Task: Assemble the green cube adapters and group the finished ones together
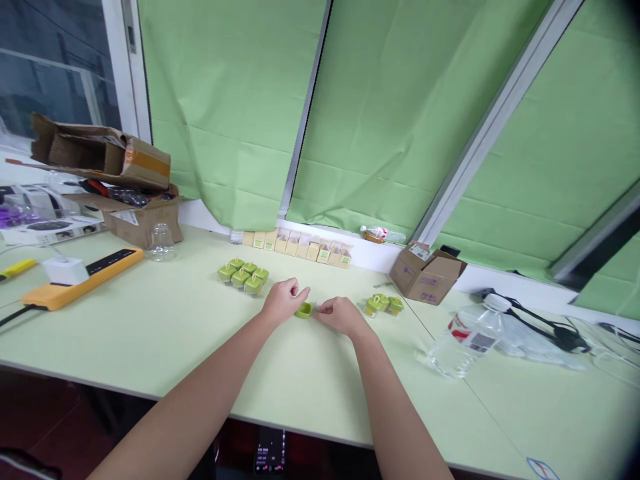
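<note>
A small green square cap (303, 311) is low over the table between my two hands, its hollow side showing. My left hand (284, 302) is at its left edge, fingers curled against it and thumb raised apart. On the other side my right hand (341, 315) has thumb and fingers pinched together close to the cap; what they hold is too small to make out. To the left stands a cluster of clear little jars with green lids (243, 275). A smaller group of similar green-lidded jars (383, 305) is beyond my right hand.
Small cardboard boxes (300, 245) line the wall. An orange power strip (83, 280), a clear jar (161, 241) and stacked cartons (143, 220) are at left. A water bottle (467, 337), an open carton (427, 273) and black cables (560, 333) are at right.
</note>
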A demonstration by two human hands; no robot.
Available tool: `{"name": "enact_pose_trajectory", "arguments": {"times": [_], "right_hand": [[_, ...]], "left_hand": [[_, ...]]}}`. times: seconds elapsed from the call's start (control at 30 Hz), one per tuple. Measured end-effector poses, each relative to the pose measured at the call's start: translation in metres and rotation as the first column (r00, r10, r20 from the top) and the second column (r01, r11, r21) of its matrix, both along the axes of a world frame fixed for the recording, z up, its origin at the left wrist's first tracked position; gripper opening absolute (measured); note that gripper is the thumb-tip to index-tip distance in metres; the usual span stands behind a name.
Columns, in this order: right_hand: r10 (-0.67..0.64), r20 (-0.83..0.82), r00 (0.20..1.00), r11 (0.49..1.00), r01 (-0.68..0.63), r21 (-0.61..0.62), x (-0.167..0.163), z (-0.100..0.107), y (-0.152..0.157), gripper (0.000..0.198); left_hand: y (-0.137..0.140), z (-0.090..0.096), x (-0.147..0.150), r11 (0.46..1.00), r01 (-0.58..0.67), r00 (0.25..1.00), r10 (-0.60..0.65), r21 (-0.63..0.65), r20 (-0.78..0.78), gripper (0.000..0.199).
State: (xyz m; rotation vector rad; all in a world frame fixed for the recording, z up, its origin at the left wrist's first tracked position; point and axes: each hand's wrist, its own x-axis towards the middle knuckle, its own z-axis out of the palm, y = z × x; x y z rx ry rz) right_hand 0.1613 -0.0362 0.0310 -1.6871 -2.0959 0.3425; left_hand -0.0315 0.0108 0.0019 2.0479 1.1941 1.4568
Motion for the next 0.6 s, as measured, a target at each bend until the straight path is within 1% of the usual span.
{"name": "enact_pose_trajectory", "arguments": {"times": [0.07, 0.1, 0.13, 0.23, 0.3, 0.37, 0.43, 0.47, 0.5, 0.53, 0.6], "right_hand": [[-0.023, 0.023, 0.999, 1.0, 0.023, -0.006, 0.0, 0.004, -0.003, 0.028], [-0.035, 0.029, 0.999, 0.999, 0.035, -0.015, 0.0, 0.005, -0.004, 0.031], [-0.046, 0.028, 0.999, 0.999, 0.047, -0.026, 0.0, 0.007, -0.005, 0.034], [-0.09, 0.024, 0.996, 0.995, 0.091, -0.04, 0.0, 0.011, -0.007, 0.044], [-0.133, 0.024, 0.991, 0.991, 0.133, 0.001, -0.001, 0.012, -0.006, 0.044], [-0.193, -0.006, 0.981, 0.977, 0.193, 0.087, -0.002, 0.012, -0.002, 0.037], [-0.29, -0.095, 0.952, 0.938, 0.302, 0.168, -0.002, 0.009, 0.004, 0.03], [-0.351, -0.153, 0.924, 0.909, 0.375, 0.181, -0.002, 0.007, 0.007, 0.03], [-0.411, -0.216, 0.886, 0.878, 0.448, 0.168, -0.001, 0.005, 0.011, 0.031], [-0.464, -0.278, 0.841, 0.85, 0.512, 0.129, 0.0, 0.002, 0.014, 0.033], [-0.549, -0.395, 0.737, 0.799, 0.602, 0.012, 0.003, -0.003, 0.021, 0.034]], "left_hand": [[-0.003, 0.0, -0.001, 0.999, 0.046, 0.999, -0.046, 0.015, 0.0, 0.026], [-0.004, 0.0, -0.002, 0.997, 0.069, 0.998, -0.069, 0.024, 0.003, 0.026], [-0.005, 0.001, -0.003, 0.995, 0.09, 0.996, -0.09, 0.037, 0.004, 0.031], [-0.007, 0.003, -0.004, 0.988, 0.127, 0.992, -0.127, 0.091, 0.001, 0.058], [-0.007, 0.004, -0.005, 0.982, 0.127, 0.992, -0.126, 0.139, -0.014, 0.075], [-0.006, 0.006, -0.005, 0.978, 0.108, 0.994, -0.102, 0.178, -0.038, 0.088], [-0.006, 0.007, -0.006, 0.979, 0.093, 0.994, -0.081, 0.184, -0.071, 0.095], [-0.006, 0.008, -0.006, 0.981, 0.09, 0.993, -0.076, 0.174, -0.09, 0.096], [-0.006, 0.008, -0.006, 0.983, 0.091, 0.992, -0.074, 0.161, -0.106, 0.096], [-0.007, 0.009, -0.006, 0.984, 0.094, 0.99, -0.077, 0.152, -0.117, 0.096], [-0.009, 0.01, -0.005, 0.984, 0.096, 0.991, -0.08, 0.152, -0.106, 0.092]]}}
